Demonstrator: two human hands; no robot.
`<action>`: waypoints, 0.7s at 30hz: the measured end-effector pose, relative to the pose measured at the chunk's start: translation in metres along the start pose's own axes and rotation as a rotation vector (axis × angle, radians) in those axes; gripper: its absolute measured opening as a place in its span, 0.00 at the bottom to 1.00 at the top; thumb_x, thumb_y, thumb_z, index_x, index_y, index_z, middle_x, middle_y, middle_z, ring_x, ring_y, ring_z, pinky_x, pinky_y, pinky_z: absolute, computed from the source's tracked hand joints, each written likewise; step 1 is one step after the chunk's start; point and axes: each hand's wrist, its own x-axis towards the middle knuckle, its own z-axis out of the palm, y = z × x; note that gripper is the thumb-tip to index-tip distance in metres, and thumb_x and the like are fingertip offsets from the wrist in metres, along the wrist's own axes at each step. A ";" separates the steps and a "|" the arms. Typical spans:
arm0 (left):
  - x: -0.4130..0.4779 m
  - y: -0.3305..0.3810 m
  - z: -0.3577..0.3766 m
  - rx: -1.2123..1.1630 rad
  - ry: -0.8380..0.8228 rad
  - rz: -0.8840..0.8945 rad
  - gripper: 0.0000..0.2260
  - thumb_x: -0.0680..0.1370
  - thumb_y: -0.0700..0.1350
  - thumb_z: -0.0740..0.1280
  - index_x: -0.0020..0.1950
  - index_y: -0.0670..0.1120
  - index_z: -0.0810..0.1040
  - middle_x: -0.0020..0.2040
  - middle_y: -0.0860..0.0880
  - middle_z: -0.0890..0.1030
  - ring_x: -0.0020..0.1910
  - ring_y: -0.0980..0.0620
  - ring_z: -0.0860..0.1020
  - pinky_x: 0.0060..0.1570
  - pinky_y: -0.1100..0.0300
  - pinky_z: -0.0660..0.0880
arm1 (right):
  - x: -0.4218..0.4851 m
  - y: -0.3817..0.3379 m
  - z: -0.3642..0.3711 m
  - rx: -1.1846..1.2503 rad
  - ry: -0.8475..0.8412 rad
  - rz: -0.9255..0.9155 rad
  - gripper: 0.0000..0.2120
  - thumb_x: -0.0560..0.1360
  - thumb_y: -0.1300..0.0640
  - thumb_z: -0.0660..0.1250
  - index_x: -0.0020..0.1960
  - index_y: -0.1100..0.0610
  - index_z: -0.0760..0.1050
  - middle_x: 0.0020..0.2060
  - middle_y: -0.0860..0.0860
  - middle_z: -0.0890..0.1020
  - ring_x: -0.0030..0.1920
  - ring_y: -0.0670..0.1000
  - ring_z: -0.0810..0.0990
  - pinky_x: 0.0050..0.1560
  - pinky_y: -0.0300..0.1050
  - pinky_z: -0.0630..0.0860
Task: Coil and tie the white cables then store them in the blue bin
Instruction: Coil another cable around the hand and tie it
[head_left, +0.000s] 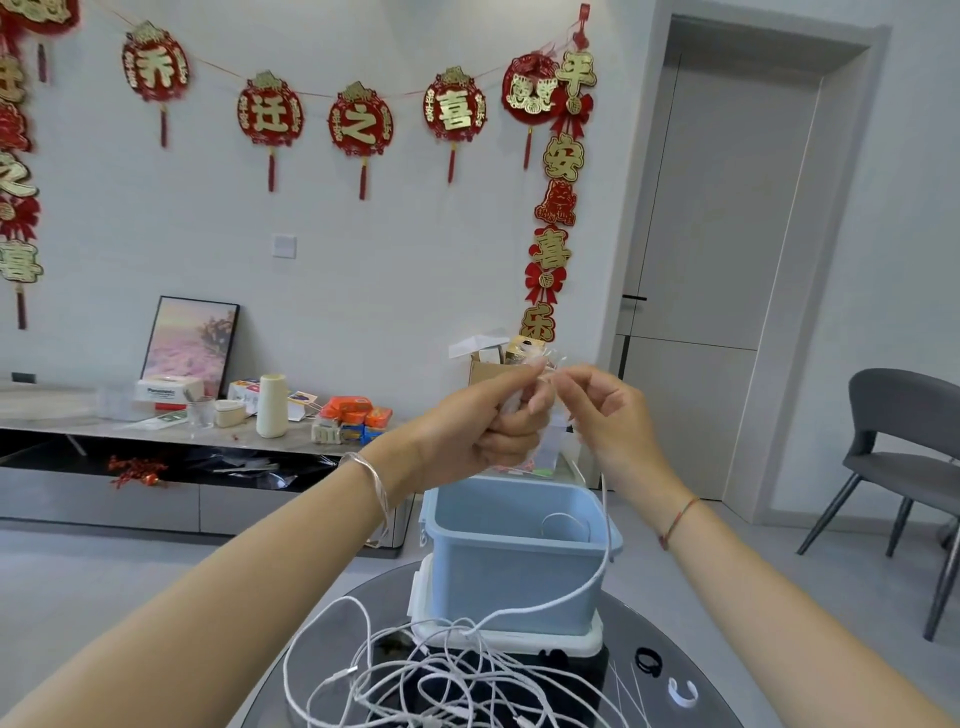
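- The held cable (608, 535) is raised between both hands, above the blue bin (511, 587). Its gathered part is a small white bundle in the left fist.
- Its free length hangs from under the right hand with its long axis near upright. It passes the bin's right rim, then bends left and forward into the pile on the table.
- The left hand (488, 421) grips the bundle with fingers curled tight and the thumb pointing up and right.
- The right hand (608, 415) pinches narrowly with thumb and fingertips at the top of the bundle, touching the left thumb tip. The exact spot pinched is blurred.
- The loose cables (441, 680) lie in a tangle just in front of the bin. Their loops run every way and several plug ends show.
- Inside the bin, 1 coiled cable (563, 525) rests against the far wall.
- The bin stands upright on a white lid (571, 642), which sits on a round dark table (717, 654).
- Right of the tangle lie 1 black ring (649, 661) and 1 white clip (682, 693), close together.
- A silver bracelet (363, 467) circles the left wrist and a red string (678, 519) the right.
- Farther off are a grey chair (909, 441) at right, a cluttered sideboard (156, 434) at left, and red hangings (358, 119) on the wall.
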 end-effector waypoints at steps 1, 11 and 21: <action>0.001 0.002 0.002 -0.073 -0.011 0.021 0.18 0.80 0.54 0.53 0.34 0.48 0.69 0.23 0.54 0.54 0.20 0.57 0.52 0.20 0.67 0.54 | -0.001 0.004 0.003 0.024 0.026 0.040 0.06 0.77 0.58 0.63 0.44 0.55 0.79 0.28 0.41 0.77 0.28 0.38 0.74 0.31 0.28 0.68; 0.023 0.007 -0.017 -0.246 0.397 0.310 0.21 0.84 0.51 0.47 0.56 0.42 0.76 0.38 0.50 0.83 0.43 0.52 0.84 0.44 0.62 0.80 | -0.023 0.031 0.031 -0.168 -0.282 0.439 0.15 0.83 0.56 0.52 0.61 0.58 0.75 0.26 0.49 0.72 0.20 0.42 0.64 0.22 0.36 0.63; 0.014 -0.020 -0.054 0.509 0.733 0.203 0.22 0.83 0.54 0.48 0.67 0.44 0.72 0.45 0.46 0.84 0.39 0.55 0.83 0.41 0.67 0.77 | -0.046 -0.007 0.027 -0.788 -0.457 -0.031 0.11 0.81 0.49 0.56 0.51 0.52 0.76 0.26 0.46 0.71 0.28 0.44 0.69 0.30 0.40 0.64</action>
